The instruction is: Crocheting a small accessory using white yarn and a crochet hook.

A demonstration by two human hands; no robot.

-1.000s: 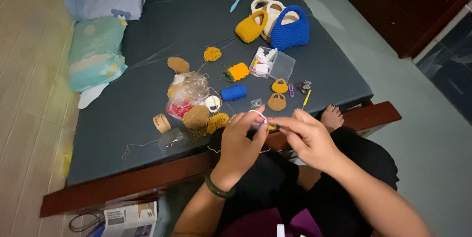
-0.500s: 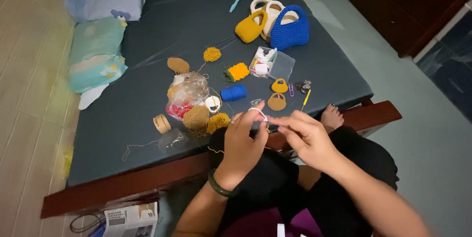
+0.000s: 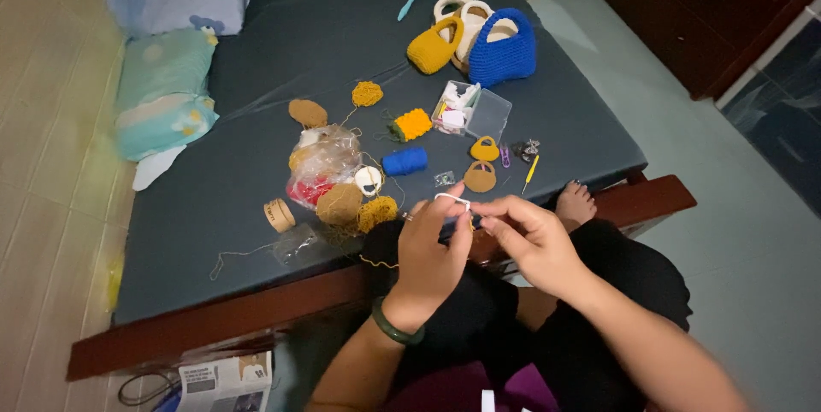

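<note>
My left hand (image 3: 432, 251) and my right hand (image 3: 532, 241) meet above my lap at the bed's near edge. Together they pinch a small white ring-shaped piece (image 3: 453, 200) between the fingertips. A dark green bangle (image 3: 392, 328) circles my left wrist. A thin mustard yarn strand (image 3: 376, 261) trails from the hands toward a mustard yarn clump (image 3: 376, 212) on the dark mattress (image 3: 214, 190). Just beyond the hands lie a small brown crocheted bag (image 3: 480, 177) and a small yellow one (image 3: 485, 150).
On the mattress lie a blue yarn spool (image 3: 404, 161), a plastic bag of yarn (image 3: 321, 164), a clear box (image 3: 470, 109), larger yellow (image 3: 434, 46) and blue (image 3: 503, 48) crocheted bags, and pillows (image 3: 164, 91). A wooden bed rail (image 3: 214, 314) runs along the front; a newspaper (image 3: 224, 380) lies on the floor.
Both hands stay together over my lap with only slight finger movement on the small white piece. Nothing on the mattress has moved.
</note>
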